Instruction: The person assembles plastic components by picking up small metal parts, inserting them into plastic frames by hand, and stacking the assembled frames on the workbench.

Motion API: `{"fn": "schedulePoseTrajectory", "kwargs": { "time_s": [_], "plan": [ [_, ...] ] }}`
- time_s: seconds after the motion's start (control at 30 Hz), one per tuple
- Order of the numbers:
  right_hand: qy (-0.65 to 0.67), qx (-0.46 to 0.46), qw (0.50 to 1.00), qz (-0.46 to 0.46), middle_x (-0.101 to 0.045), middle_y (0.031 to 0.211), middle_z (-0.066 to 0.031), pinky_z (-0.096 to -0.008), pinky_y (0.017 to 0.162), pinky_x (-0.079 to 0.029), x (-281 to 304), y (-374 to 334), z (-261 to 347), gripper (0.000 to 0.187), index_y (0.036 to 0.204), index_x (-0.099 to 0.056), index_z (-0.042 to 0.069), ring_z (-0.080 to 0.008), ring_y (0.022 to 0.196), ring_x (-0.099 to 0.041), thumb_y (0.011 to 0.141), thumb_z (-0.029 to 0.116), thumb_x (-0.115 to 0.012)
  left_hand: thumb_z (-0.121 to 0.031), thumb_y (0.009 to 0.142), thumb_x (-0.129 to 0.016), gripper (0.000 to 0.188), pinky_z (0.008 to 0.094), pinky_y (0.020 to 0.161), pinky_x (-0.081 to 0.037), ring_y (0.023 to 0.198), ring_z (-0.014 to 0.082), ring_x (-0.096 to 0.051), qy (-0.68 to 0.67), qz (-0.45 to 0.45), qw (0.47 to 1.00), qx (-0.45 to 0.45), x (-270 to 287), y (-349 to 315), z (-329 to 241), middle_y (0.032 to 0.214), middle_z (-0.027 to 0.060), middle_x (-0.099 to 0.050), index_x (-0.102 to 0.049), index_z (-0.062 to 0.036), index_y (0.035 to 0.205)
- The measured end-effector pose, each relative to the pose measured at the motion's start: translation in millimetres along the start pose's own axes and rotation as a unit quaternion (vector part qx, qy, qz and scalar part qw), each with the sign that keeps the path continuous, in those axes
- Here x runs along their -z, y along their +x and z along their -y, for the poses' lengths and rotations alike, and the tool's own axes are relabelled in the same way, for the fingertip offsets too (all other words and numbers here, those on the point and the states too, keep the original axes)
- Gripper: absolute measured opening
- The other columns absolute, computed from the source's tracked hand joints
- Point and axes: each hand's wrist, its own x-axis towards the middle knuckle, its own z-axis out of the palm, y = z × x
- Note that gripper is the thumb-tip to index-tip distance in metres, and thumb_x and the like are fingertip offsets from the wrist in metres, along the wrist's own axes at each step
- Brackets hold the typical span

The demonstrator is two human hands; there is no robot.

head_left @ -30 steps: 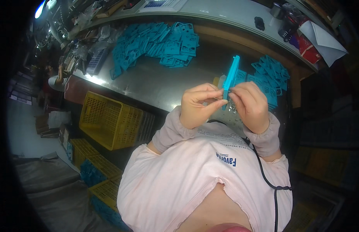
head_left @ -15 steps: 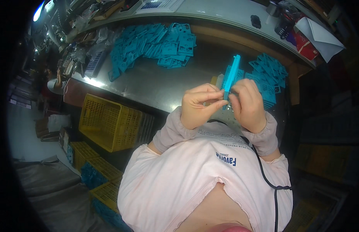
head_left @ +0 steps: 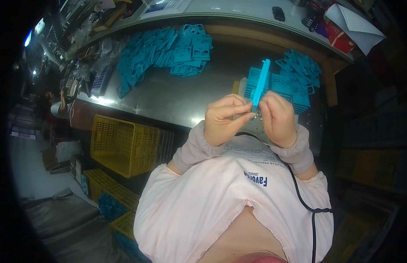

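Observation:
My left hand (head_left: 228, 117) pinches the near end of a flat bright blue plastic part (head_left: 262, 81) between thumb and fingers. The part stands on edge, so mostly its narrow side shows. Close on its right, my right hand (head_left: 278, 117) is closed, thumb against bent fingers; what it holds, if anything, is hidden. Small shiny metal bits (head_left: 258, 114) show between the two hands, too small to name. Just past my hands lie neat stacks of blue plastic parts (head_left: 295, 92), and a loose heap of like parts (head_left: 298, 65) lies behind them.
A large pile of blue parts (head_left: 168, 50) covers the table's far left. The dark metal table (head_left: 168, 96) has a raised shelf (head_left: 238, 8) along its back. An open yellow crate (head_left: 115, 147) stands left of me, with more crates below. A black cord (head_left: 300, 199) hangs down my front.
My right fingers have curled in closer to the near end of the blue part. My left hand keeps its pinch. The whole view has shifted slightly.

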Motion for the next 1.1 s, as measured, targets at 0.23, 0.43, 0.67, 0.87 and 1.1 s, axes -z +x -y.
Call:
{"fn": "schedulePoseTrajectory", "kwargs": {
  "time_s": [0.23,0.43,0.67,0.87,1.1],
  "plan": [
    [-0.062,0.076,0.994,-0.047,-0.055,0.081,-0.0146,-0.0399,0.065,-0.043,12,4,-7,0.009,0.086,-0.055,0.000,-0.0322,0.072,-0.053,0.081,-0.002,-0.061,0.013,0.073,-0.074,0.024,0.0273,0.071,-0.051,0.081,0.0193,-0.065,-0.071,0.018,0.996,0.055,-9,1,6,0.084,0.0107,-0.067,-0.072,0.0065,0.096],
    [-0.086,0.081,0.993,-0.014,-0.054,0.084,-0.0144,-0.0396,0.067,-0.042,13,-6,-16,0.015,0.089,-0.054,0.001,-0.0323,0.075,-0.053,0.078,-0.001,-0.064,0.012,0.071,-0.076,0.019,0.0275,0.068,-0.051,0.079,0.0190,-0.064,-0.051,0.023,0.998,0.022,-14,6,7,0.082,0.0122,-0.067,-0.070,0.0087,0.089],
    [-0.078,0.086,0.992,-0.048,-0.054,0.083,-0.0151,-0.0397,0.066,-0.041,12,-1,-15,0.012,0.089,-0.054,0.001,-0.0325,0.073,-0.052,0.079,-0.001,-0.062,0.012,0.073,-0.075,0.020,0.0276,0.070,-0.051,0.079,0.0187,-0.065,-0.055,0.018,0.997,0.048,-15,7,10,0.083,0.0121,-0.067,-0.071,0.0081,0.092],
    [-0.072,0.055,0.996,0.020,-0.054,0.085,-0.0149,-0.0395,0.066,-0.040,16,-2,-15,0.016,0.091,-0.054,0.001,-0.0322,0.074,-0.052,0.077,0.000,-0.063,0.012,0.073,-0.075,0.021,0.0268,0.070,-0.052,0.080,0.0181,-0.065,-0.051,0.013,0.997,0.054,-14,4,12,0.084,0.0119,-0.067,-0.071,0.0085,0.093],
    [-0.089,0.108,0.990,-0.022,-0.055,0.081,-0.0147,-0.0392,0.064,-0.041,7,1,-18,0.009,0.086,-0.054,0.000,-0.0319,0.072,-0.053,0.079,0.000,-0.061,0.013,0.073,-0.074,0.024,0.0283,0.070,-0.051,0.080,0.0201,-0.065,-0.013,0.015,1.000,0.011,-12,4,9,0.083,0.0113,-0.067,-0.071,0.0064,0.096]
  ]
}}
